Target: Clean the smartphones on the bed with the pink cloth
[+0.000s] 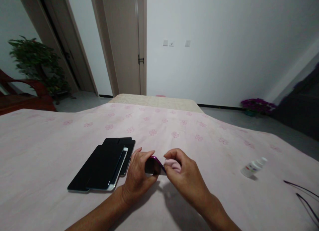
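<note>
1. Purple-edged phone (151, 165) is tilting between both hands, above the bench.
2. Left hand (137, 171): fingers are curling partly closed, gripping it.
3. Right hand (186, 174): fingers are closing on a pink cloth (173, 164), holding it at the phone's edge.
4. Dark devices (102, 168) are overlapping leftward; a white bottle (251, 168) is sitting rightward.
5. Pink-flowered bench (62, 144) is facing a door (122, 41) and a pale wall (211, 68).
</note>
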Motion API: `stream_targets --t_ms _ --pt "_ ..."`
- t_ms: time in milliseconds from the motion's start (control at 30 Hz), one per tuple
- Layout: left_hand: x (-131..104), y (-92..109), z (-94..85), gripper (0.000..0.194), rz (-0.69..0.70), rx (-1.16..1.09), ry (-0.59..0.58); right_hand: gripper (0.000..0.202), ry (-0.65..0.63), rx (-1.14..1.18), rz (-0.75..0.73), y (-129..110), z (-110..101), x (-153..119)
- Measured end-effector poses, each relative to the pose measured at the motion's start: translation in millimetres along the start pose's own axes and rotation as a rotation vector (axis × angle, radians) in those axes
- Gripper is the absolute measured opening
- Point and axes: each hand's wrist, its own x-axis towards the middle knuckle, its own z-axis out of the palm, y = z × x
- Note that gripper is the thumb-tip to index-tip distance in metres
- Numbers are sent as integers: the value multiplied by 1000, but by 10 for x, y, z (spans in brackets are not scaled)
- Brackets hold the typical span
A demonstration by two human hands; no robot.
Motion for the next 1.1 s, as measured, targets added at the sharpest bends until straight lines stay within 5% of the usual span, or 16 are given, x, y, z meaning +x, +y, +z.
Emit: stream_targets --t_ms 1100 --pt "-25 -5 14 64 3 10 -22 16 52 -160 -156 13 22 -82"
